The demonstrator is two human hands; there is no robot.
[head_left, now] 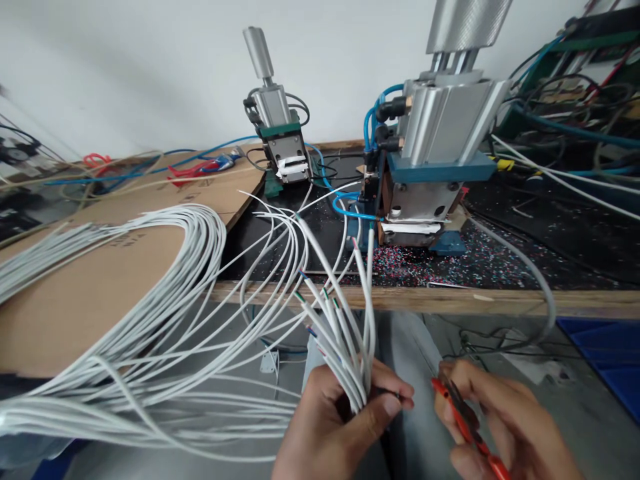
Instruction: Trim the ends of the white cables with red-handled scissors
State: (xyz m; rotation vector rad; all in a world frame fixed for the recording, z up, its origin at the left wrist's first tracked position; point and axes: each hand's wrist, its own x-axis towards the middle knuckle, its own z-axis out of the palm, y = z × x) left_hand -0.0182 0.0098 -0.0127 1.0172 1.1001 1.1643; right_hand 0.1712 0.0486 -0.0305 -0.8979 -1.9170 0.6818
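My left hand [340, 420] is closed around a bunch of white cables [345, 340] whose ends fan out upward. Coloured wire tips, some green, blue and red, peek from several of the cut ends. Between my left thumb and forefinger a small dark bit shows, too small to name. To the right, my right hand [500, 413] grips orange-handled cutting pliers [463, 413], their head pointing up and left, apart from the bunch. The far lengths of cable curve away left in a large loop [200, 247].
Two pneumatic stripping machines, a near one [430, 153] and a farther one [280, 127], stand on the black bench top [525, 260]. Coloured scraps [400, 263] lie below the near one. Cardboard [125, 293] supports the cable loop. Red-handled pliers [200, 168] lie behind it. A blue bin [600, 353] is at right.
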